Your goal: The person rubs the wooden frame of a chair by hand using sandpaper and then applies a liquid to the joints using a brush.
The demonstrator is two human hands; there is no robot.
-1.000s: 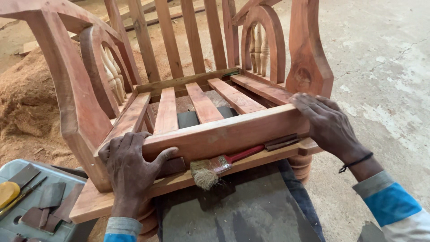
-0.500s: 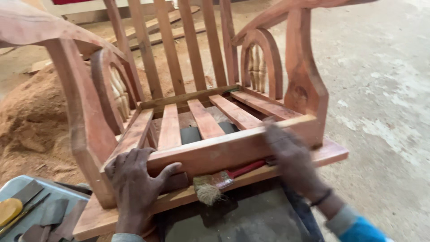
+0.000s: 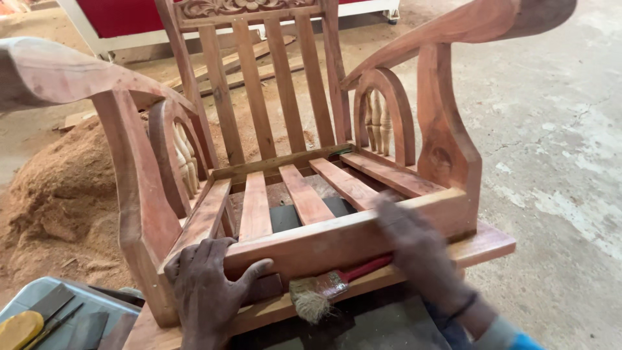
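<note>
A bare reddish wooden armchair frame (image 3: 304,201) stands in front of me, with slatted seat and back. My left hand (image 3: 207,285) grips the left end of its front rail (image 3: 324,243), thumb stretched along the rail's face. My right hand (image 3: 421,259) is motion-blurred and lies over the right half of the same rail, just above the red handle of a paintbrush (image 3: 317,295). The brush rests on the lower ledge under the rail, bristles pointing left. Whether the right hand holds anything is not visible.
A heap of sawdust (image 3: 58,194) lies on the floor at the left. A grey tool tray (image 3: 45,298) with a yellow-handled tool (image 3: 16,327) sits at the bottom left. Loose planks (image 3: 259,61) and a red-and-white piece of furniture (image 3: 129,19) are behind the chair. Concrete floor (image 3: 564,129) spreads to the right.
My right hand has slid left along the front rail from its right corner towards the middle. My view has tilted up. The left hand has kept its grip.
</note>
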